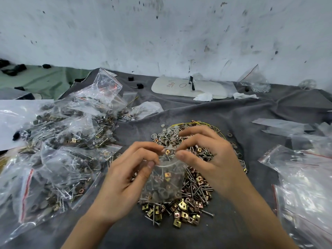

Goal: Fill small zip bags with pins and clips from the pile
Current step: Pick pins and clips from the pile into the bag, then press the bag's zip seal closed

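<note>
Pinching both lips of the small zip bag at frame centre. On the left lip, with the left hand, thumb and curled fingers closed on the film. On the right lip, with the right hand, thumb and forefinger nipping the film, remaining fingers arched and spread above.

Between the two sets of fingertips, at the bag mouth: a brass clip and a few pins. Gripped or merely lying in the opening: cannot tell.

Below the fingers: bag body, partly loaded with pins, clips and grey caps. Directly beneath and beyond, touching the bag: the loose pile on the grey cloth.

At left of frame: a heap of filled bags. At right: seemingly empty bags.

Judged as mid-task: many bags done, this one unsealed, much stock left.
</note>
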`<state>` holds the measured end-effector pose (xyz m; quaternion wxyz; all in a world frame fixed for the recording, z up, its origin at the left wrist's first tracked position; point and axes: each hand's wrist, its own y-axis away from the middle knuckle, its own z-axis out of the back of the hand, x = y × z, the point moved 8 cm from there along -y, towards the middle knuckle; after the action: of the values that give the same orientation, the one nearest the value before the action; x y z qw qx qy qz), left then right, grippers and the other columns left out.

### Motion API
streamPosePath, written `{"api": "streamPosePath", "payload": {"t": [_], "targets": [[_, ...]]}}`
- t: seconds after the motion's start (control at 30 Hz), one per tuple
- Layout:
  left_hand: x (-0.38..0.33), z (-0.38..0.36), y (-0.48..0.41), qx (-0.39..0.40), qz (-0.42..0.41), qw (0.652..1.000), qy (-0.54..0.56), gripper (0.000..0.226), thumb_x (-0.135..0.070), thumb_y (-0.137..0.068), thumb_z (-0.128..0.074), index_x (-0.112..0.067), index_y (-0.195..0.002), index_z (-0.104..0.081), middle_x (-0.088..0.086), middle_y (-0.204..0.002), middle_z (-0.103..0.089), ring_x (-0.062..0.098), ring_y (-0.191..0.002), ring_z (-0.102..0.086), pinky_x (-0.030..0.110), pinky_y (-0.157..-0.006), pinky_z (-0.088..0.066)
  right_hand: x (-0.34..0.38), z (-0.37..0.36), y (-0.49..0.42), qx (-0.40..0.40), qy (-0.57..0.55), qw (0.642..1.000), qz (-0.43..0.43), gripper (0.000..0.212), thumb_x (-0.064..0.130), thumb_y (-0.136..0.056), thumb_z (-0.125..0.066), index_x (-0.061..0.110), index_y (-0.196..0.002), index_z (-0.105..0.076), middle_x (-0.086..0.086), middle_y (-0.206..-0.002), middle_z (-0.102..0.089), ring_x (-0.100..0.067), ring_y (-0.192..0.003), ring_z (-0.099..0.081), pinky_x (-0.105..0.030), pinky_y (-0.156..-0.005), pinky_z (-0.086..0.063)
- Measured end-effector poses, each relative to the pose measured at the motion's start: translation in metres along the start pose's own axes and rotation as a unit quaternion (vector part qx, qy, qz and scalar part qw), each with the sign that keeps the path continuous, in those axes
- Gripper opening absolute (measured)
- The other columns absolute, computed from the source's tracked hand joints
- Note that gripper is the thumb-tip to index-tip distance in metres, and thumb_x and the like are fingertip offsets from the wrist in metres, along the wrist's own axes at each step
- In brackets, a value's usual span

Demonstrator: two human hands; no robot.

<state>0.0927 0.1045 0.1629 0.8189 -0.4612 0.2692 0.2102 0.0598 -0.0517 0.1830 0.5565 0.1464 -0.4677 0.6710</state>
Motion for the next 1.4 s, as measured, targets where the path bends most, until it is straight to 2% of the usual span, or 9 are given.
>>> {"api": "streamPosePath", "payload": {"t": [0.1, 0.17, 0.27, 0.37, 0.5, 0.8, 1.0, 1.17, 1.4], "targets": [[0.001, 0.001, 0.002, -0.01, -0.006, 1.0, -0.002, 0.016, -0.017, -0.095, -0.046, -0.017, -0.088, -0.061, -0.002, -0.119, -0.061, 0.014, -0.104, -0.064, 0.026, -0.079, -0.05, -0.005, 0.004, 0.006, 0.038, 0.018, 0.999, 0.014, 0.014, 0.031, -0.074, -0.072, 0.02, -0.083, -0.071, 0.014, -0.097, -0.066, 0.0, -0.097, -0.06, -0.01, -0.088, -0.042], [0.006, 0.001, 0.003, -0.019, 0.006, 1.0, -0.009, 0.017, -0.02, -0.095, -0.048, -0.017, -0.089, -0.064, 0.001, -0.119, -0.06, 0.014, -0.097, -0.064, 0.023, -0.077, -0.049, -0.01, 0.005, 0.011, 0.037, 0.008, 0.999, 0.008, 0.012, 0.013, -0.074, -0.076, 0.019, -0.083, -0.07, 0.014, -0.085, -0.068, -0.003, -0.086, -0.064, -0.013, -0.079, -0.048], [0.012, -0.001, 0.005, -0.026, 0.016, 0.999, -0.015, 0.013, -0.021, -0.095, -0.055, -0.023, -0.094, -0.068, -0.009, -0.1, -0.064, 0.012, -0.09, -0.063, 0.016, -0.075, -0.045, -0.02, 0.007, 0.019, 0.03, -0.047, 0.998, -0.027, 0.019, 0.004, -0.075, -0.075, 0.02, -0.083, -0.068, 0.011, -0.081, -0.069, -0.006, -0.078, -0.066, -0.015, -0.072, -0.05], [0.026, -0.005, 0.009, -0.03, 0.083, 0.996, 0.012, 0.017, -0.025, -0.091, -0.064, -0.036, -0.102, -0.069, -0.017, -0.088, -0.066, 0.004, -0.084, -0.065, 0.011, -0.074, -0.047, -0.031, 0.008, 0.024, 0.019, -0.076, 0.995, -0.057, 0.028, 0.004, -0.075, -0.076, 0.026, -0.09, -0.066, 0.006, -0.079, -0.069, -0.01, -0.076, -0.066, -0.017, -0.072, -0.051], [0.037, -0.006, 0.015, -0.041, 0.146, 0.986, 0.061, 0.039, -0.027, -0.078, -0.065, -0.048, -0.111, -0.06, -0.008, -0.084, -0.067, 0.007, -0.083, -0.067, 0.015, -0.08, -0.051, -0.039, -0.002, 0.032, 0.046, -0.07, 0.993, -0.086, 0.038, 0.001, -0.076, -0.075, 0.032, -0.097, -0.068, 0.009, -0.08, -0.069, -0.007, -0.077, -0.066, -0.014, -0.073, -0.05], [0.035, -0.004, 0.011, -0.021, 0.138, 0.989, 0.052, 0.053, -0.025, -0.076, -0.07, -0.051, -0.119, -0.055, -0.009, -0.076, -0.07, 0.007, -0.083, -0.068, 0.014, -0.083, -0.047, -0.058, -0.011, 0.037, 0.051, -0.119, 0.973, -0.191, 0.017, 0.006, -0.075, -0.075, 0.022, -0.072, -0.071, 0.004, -0.074, -0.07, -0.006, -0.066, -0.062, -0.016, -0.062, -0.048], [0.038, -0.004, 0.012, -0.018, 0.147, 0.987, 0.059, 0.052, -0.03, -0.074, -0.07, -0.05, -0.119, -0.056, -0.01, -0.076, -0.071, 0.005, -0.084, -0.069, 0.016, -0.086, -0.049, -0.053, -0.013, 0.04, 0.063, -0.141, 0.973, -0.174, 0.011, 0.01, -0.078, -0.074, 0.019, -0.075, -0.069, 0.002, -0.071, -0.068, -0.003, -0.063, -0.058, -0.013, -0.058, -0.043], [0.04, -0.009, 0.012, -0.003, 0.152, 0.985, 0.077, 0.045, -0.023, -0.073, -0.071, -0.034, -0.115, -0.062, -0.013, -0.084, -0.074, 0.001, -0.087, -0.069, 0.01, -0.083, -0.047, -0.052, -0.012, 0.041, 0.056, -0.132, 0.976, -0.164, 0.013, 0.011, -0.079, -0.073, 0.023, -0.077, -0.068, 0.003, -0.074, -0.069, -0.006, -0.068, -0.062, -0.015, -0.063, -0.045], [0.034, -0.009, 0.009, 0.007, 0.119, 0.992, 0.033, 0.048, -0.032, -0.078, -0.076, -0.046, -0.12, -0.058, -0.019, -0.081, -0.07, 0.001, -0.092, -0.067, 0.009, -0.087, -0.044, -0.048, -0.016, 0.038, 0.046, -0.118, 0.981, -0.148, 0.022, 0.004, -0.077, -0.075, 0.024, -0.069, -0.069, 0.012, -0.066, -0.067, 0.003, -0.06, -0.058, -0.006, -0.058, -0.04]]}}
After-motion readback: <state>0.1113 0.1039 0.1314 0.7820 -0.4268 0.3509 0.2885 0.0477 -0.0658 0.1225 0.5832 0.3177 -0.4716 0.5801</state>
